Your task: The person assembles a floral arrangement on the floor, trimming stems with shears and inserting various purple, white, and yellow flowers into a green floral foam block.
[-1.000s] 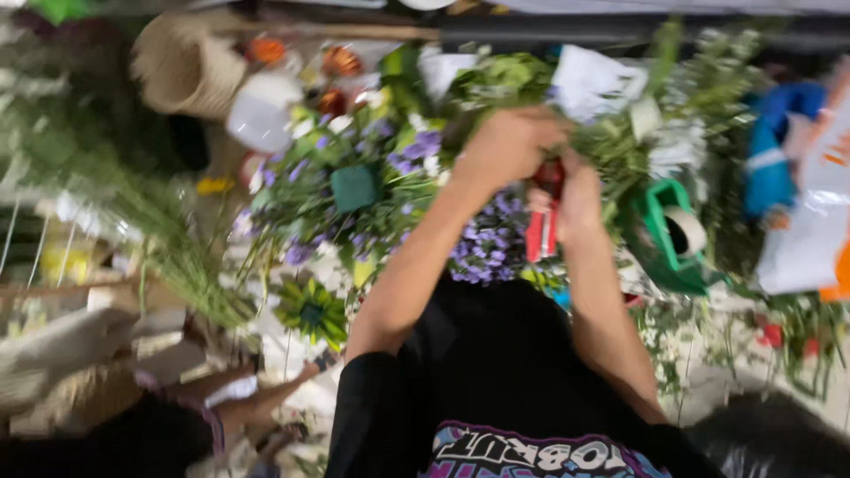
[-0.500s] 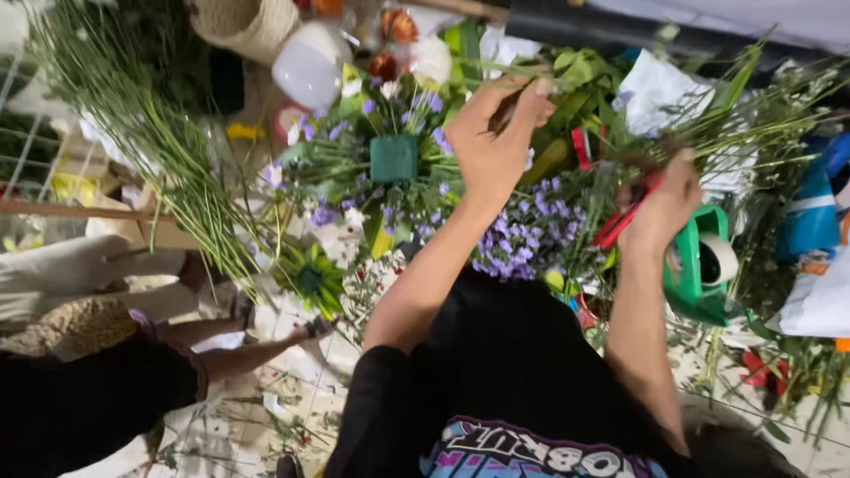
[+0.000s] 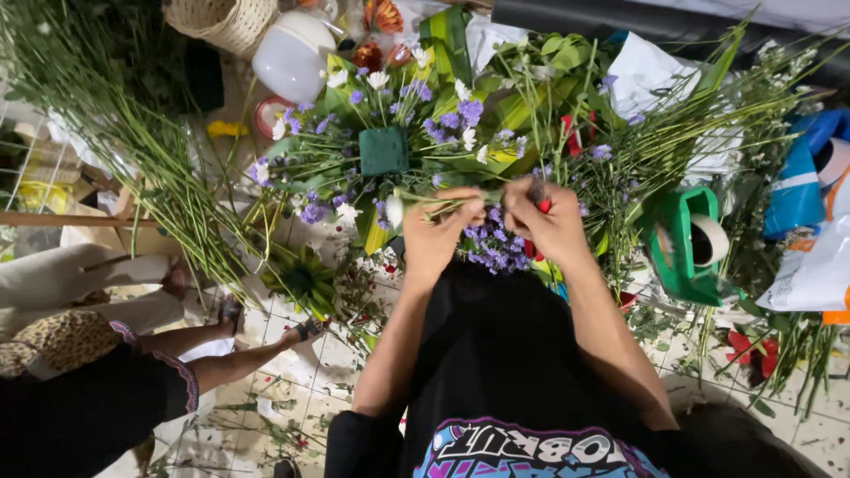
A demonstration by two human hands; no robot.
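Spreading across the tiled floor (image 3: 310,381), a flower arrangement (image 3: 398,133) of purple and white blooms surrounds a green foam block (image 3: 383,150). A green watering can (image 3: 680,248) stands just right of it, and a wicker basket (image 3: 221,22) sits at the floor's far edge. Over the arrangement's near side, the left hand (image 3: 438,232) is closed around a white-flowered stem (image 3: 425,204); the right hand (image 3: 549,226) is closed on a red-handled cutter (image 3: 540,199), touching that stem.
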